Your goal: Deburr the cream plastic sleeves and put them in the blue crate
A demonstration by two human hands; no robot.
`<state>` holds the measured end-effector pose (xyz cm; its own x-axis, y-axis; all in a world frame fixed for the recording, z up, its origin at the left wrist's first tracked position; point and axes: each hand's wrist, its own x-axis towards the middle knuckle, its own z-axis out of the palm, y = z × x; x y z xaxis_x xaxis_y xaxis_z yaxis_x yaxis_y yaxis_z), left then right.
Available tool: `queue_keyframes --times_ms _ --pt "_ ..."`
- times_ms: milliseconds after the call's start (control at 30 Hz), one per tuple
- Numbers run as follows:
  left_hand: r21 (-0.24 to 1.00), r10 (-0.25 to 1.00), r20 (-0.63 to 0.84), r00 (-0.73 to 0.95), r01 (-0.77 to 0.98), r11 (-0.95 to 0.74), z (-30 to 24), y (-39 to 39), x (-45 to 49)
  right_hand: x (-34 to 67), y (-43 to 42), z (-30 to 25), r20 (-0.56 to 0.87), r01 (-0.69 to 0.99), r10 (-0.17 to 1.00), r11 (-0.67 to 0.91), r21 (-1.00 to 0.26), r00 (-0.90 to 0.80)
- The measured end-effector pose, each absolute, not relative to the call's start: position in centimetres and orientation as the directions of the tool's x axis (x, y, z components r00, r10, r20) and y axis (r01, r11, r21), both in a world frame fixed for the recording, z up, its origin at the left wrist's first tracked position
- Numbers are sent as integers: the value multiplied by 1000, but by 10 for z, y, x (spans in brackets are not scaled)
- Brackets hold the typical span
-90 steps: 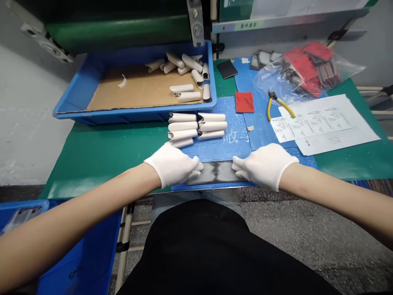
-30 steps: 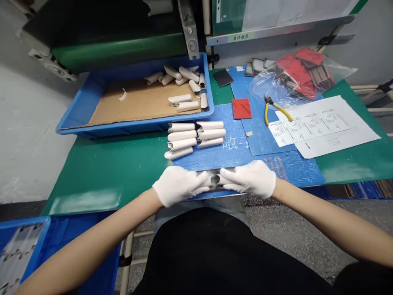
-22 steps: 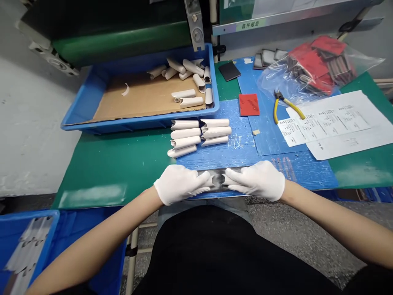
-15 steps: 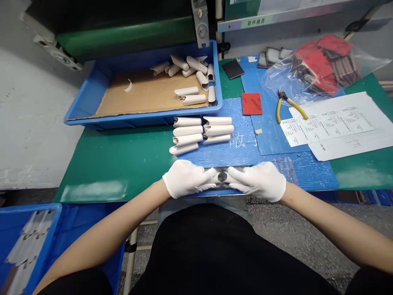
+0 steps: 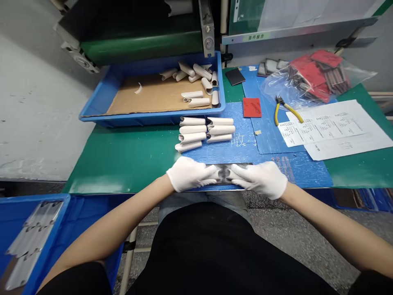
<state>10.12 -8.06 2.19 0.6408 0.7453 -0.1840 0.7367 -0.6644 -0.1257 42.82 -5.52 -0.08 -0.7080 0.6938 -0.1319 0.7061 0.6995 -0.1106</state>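
Note:
Both my hands wear white gloves and work close together at the bench's front edge. The fingers of my left hand [image 5: 192,174] are closed around a pale curved piece, of which only a blurred end [image 5: 217,174] shows. Across from it, my right hand [image 5: 260,178] is closed on another pale piece, also mostly hidden by the fingers. Under both hands lies a dark flat strip [image 5: 245,165], with a dark blurred gap between the fingertips. Just beyond, white notched half-tube pieces [image 5: 193,130] lie in two stacked columns on the blue board [image 5: 215,154].
A cardboard-lined blue bin [image 5: 153,112] with more white pieces stands behind, below a green roller [image 5: 141,47]. Rightward are a red pad [image 5: 252,107], a black pad [image 5: 235,76], yellow-handled cutters [image 5: 294,113], papers [image 5: 346,127] and a plastic bag of pads [image 5: 319,76].
The camera view has shifted slightly. Both hands stay closed over the dark strip, and the round dark gap between the pale pieces has become blurred.

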Motion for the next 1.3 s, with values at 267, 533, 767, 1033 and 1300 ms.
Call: queue_keyframes --times_ms 267,533,767,1033,1300 --pt "-187 833 -172 527 812 -552 44 -75 81 443 -49 30 2 787 789 612 76 -614" --pt "-118 749 -209 629 744 -657 31 -99 83 432 -79 8 -158 696 679 682 -225 -717" --pt "-143 740 -132 660 726 -673 15 -92 72 441 -82 -2 -69 719 719 694 23 -692" --pt "-136 646 -119 754 632 -763 15 -74 87 438 -75 -10 4 685 685 728 21 -728" --pt "-183 589 -36 807 574 -798 15 -82 70 450 -76 -5 101 600 592 793 105 -800"
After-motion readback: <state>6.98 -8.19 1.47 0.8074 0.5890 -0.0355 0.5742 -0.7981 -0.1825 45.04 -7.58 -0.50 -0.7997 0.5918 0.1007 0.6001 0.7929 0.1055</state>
